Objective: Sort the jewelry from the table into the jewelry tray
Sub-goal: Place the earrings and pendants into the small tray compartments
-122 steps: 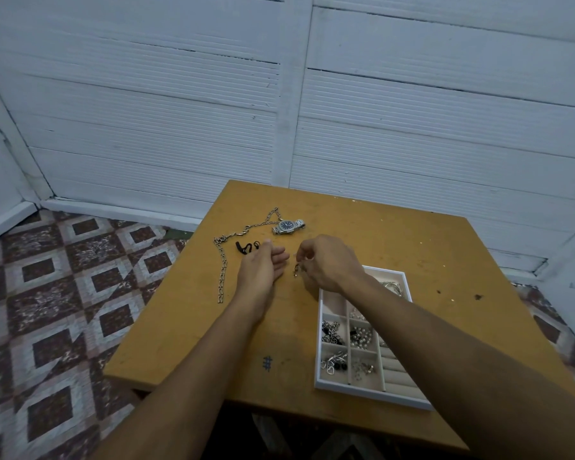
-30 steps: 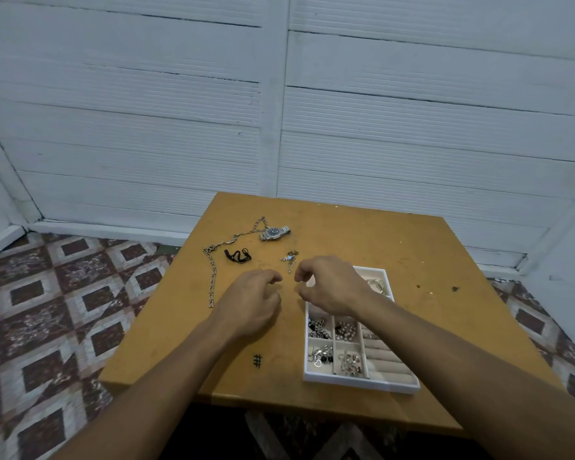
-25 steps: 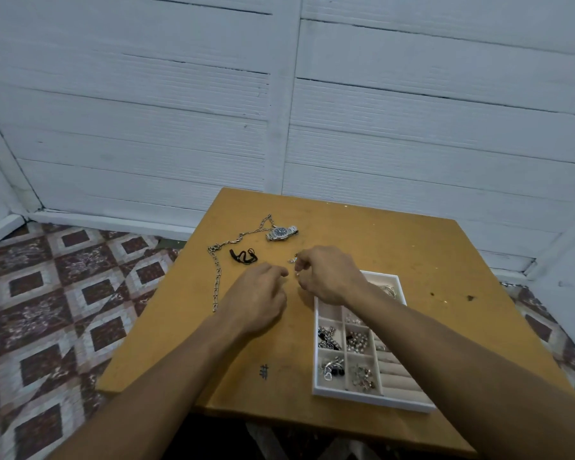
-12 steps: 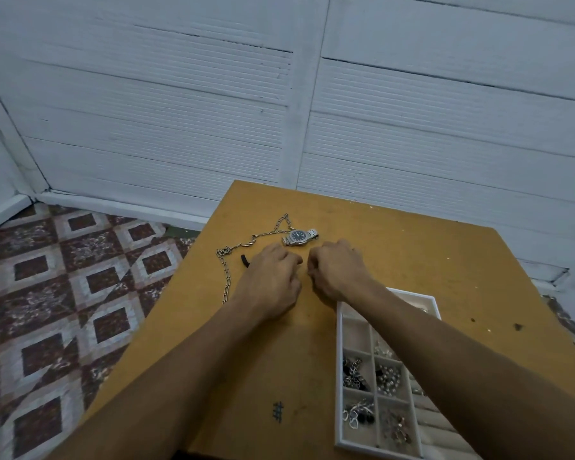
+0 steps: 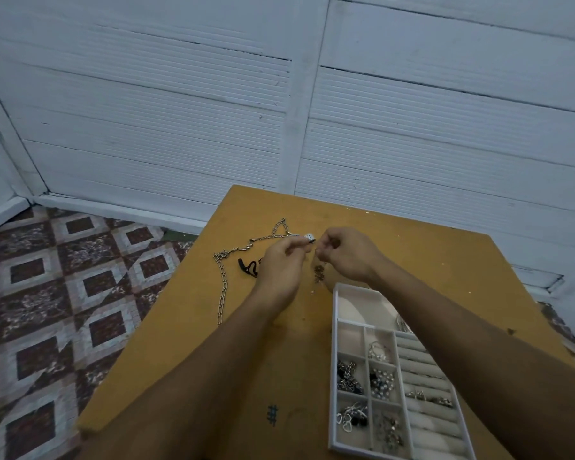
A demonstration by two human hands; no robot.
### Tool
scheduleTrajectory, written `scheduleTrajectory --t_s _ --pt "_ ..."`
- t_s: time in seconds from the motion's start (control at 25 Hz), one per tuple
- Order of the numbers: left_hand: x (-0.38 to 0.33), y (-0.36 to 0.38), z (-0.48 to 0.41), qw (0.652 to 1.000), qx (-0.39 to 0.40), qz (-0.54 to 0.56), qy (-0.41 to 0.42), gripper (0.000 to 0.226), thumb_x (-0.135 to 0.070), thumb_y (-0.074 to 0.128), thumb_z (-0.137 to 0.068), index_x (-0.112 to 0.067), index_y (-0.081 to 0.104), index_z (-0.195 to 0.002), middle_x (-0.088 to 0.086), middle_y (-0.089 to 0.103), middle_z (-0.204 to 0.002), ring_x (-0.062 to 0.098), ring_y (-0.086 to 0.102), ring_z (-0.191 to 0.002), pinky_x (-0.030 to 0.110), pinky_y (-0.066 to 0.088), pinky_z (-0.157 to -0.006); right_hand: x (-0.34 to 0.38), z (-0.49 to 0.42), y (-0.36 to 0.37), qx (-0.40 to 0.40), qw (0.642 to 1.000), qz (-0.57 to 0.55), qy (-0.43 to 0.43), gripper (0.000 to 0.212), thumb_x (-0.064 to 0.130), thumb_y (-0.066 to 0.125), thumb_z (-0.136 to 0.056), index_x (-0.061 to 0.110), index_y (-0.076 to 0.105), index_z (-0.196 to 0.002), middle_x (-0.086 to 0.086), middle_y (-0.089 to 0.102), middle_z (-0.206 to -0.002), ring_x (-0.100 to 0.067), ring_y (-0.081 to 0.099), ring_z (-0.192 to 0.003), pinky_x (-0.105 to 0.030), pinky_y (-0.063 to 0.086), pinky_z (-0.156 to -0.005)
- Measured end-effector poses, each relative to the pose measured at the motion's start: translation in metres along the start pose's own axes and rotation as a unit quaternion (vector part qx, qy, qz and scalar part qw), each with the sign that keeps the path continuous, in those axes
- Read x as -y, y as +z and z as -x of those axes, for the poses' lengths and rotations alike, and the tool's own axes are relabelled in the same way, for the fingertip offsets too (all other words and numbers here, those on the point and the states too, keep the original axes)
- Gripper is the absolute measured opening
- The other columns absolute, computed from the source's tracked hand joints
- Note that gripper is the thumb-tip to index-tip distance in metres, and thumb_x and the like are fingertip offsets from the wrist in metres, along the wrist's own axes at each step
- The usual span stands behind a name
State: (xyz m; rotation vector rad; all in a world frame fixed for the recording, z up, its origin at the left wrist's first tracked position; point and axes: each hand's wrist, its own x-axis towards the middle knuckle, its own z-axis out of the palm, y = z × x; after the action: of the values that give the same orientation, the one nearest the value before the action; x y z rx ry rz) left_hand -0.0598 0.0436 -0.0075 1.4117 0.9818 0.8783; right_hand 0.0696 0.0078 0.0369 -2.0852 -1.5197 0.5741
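My right hand (image 5: 349, 254) pinches the top of a small dangling earring (image 5: 318, 273), which hangs above the table just beyond the white jewelry tray (image 5: 335, 330). My left hand (image 5: 284, 260) is raised beside it with fingers curled, its fingertips close to the earring's hook; whether they touch it I cannot tell. A long silver chain (image 5: 221, 287) lies on the wooden table (image 5: 193, 343) to the left. A black cord piece (image 5: 248, 267) lies next to it. A silver watch (image 5: 307, 238) shows partly behind my left fingers.
The tray's small compartments hold several earrings and beads, and ring rolls (image 5: 425, 390) fill its right side. The table's left edge drops to a patterned tile floor (image 5: 57, 293). A white plank wall (image 5: 279, 111) stands behind the table.
Both hands rose from the table near the watch. My right hand now holds the earring hanging in the air. The camera has tilted, so the tray sits lower right.
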Motion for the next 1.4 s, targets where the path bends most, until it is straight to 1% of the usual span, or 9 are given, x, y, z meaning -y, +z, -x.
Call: scheduleTrajectory --t_s 0.08,0.16,0.28,0.44,0.56,0.68,0.88,1.2,1.4 --pt "-0.004 0.007 0.0 0.99 0.007 0.123 -0.066 0.025 -0.015 0.043 -0.098 -0.015 0.064 -0.111 0.004 0.068 -0.112 0.013 0.061 -0.107 0.022 0.047 -0.087 0.001 0.002 -0.004 -0.001 1.0 -0.006 -0.006 0.008 0.018 0.062 -0.089 0.013 0.067 -0.087 0.002 0.062 -0.079 -0.014 0.055 -0.074 -0.022 0.041 -0.061" --pt "-0.007 0.009 0.001 0.979 0.014 0.183 -0.089 0.025 -0.019 0.041 -0.098 -0.014 0.064 -0.108 0.006 0.07 -0.105 0.017 0.063 -0.107 0.028 0.049 -0.092 0.003 0.005 -0.007 -0.004 1.0 -0.008 -0.011 0.007 0.017 0.061 -0.089 0.013 0.067 -0.087 0.003 0.062 -0.078 -0.014 0.055 -0.074 -0.023 0.041 -0.061" --pt "-0.004 0.009 0.002 0.976 0.026 0.198 -0.091 0.029 -0.026 0.039 -0.099 -0.014 0.064 -0.106 0.003 0.072 -0.099 0.018 0.064 -0.106 0.035 0.048 -0.098 0.008 0.008 -0.013 -0.012 1.0 -0.003 -0.023 0.008 0.018 0.059 -0.088 0.017 0.066 -0.084 0.005 0.061 -0.078 -0.012 0.054 -0.073 -0.022 0.04 -0.06" --pt "-0.004 0.008 0.004 0.972 0.041 0.21 -0.099 0.04 -0.032 0.032 -0.101 -0.011 0.064 -0.112 0.007 0.071 -0.105 0.02 0.064 -0.106 0.037 0.047 -0.101 0.019 0.015 -0.024 -0.022 0.999 -0.009 -0.038 0.008 0.017 0.06 -0.087 0.017 0.065 -0.082 0.006 0.06 -0.075 -0.011 0.052 -0.069 -0.022 0.039 -0.059" --pt "-0.014 0.01 0.011 0.965 0.049 0.236 -0.103 0.04 -0.033 0.031 -0.103 -0.014 0.066 -0.099 0.01 0.072 -0.101 0.023 0.065 -0.104 0.035 0.048 -0.097 0.027 0.023 -0.032 -0.026 0.998 -0.021 -0.048 0.008 0.017 0.06 -0.086 0.017 0.065 -0.08 0.008 0.059 -0.073 -0.008 0.051 -0.067 -0.02 0.037 -0.058" --pt "-0.02 0.013 0.018 0.964 0.059 0.238 -0.106 0.04 -0.032 0.031 -0.103 -0.013 0.066 -0.097 0.01 0.073 -0.099 0.025 0.066 -0.103 0.034 0.049 -0.094 0.034 0.03 -0.039 -0.031 0.998 -0.026 -0.054 0.008 0.015 0.06 -0.086 0.016 0.065 -0.079 0.008 0.06 -0.073 -0.007 0.053 -0.068 -0.02 0.038 -0.058" --pt "-0.023 0.019 0.033 0.948 0.089 0.272 -0.137 0.043 -0.033 0.032 -0.102 -0.008 0.067 -0.101 0.012 0.072 -0.098 0.027 0.066 -0.1 0.039 0.048 -0.095 0.037 0.043 -0.049 -0.055 0.997 -0.011 -0.059 0.006 0.017 0.062 -0.084 0.015 0.067 -0.082 0.003 0.067 -0.082 -0.012 0.058 -0.077 -0.023 0.043 -0.063" --pt "-0.02 0.03 0.063 0.927 0.146 0.292 -0.184 0.038 -0.022 0.035 -0.096 -0.002 0.063 -0.11 0.017 0.07 -0.108 0.028 0.066 -0.093 0.038 0.053 -0.083 0.029 0.068 -0.061 -0.069 0.996 -0.02 -0.053 0.006 0.015 0.062 -0.085 0.012 0.067 -0.082 0.002 0.068 -0.08 -0.012 0.058 -0.075 -0.023 0.043 -0.064" --pt "-0.026 0.038 0.079 0.906 0.168 0.319 -0.221 0.04 -0.02 0.035 -0.094 0.004 0.061 -0.113 0.022 0.068 -0.11 0.03 0.067 -0.092 0.04 0.056 -0.083 0.017 0.087 -0.066 -0.072 0.995 -0.042 -0.051 0.006 0.014 0.063 -0.084 0.01 0.066 -0.082 -0.002 0.069 -0.083 -0.014 0.059 -0.076 -0.027 0.046 -0.069"
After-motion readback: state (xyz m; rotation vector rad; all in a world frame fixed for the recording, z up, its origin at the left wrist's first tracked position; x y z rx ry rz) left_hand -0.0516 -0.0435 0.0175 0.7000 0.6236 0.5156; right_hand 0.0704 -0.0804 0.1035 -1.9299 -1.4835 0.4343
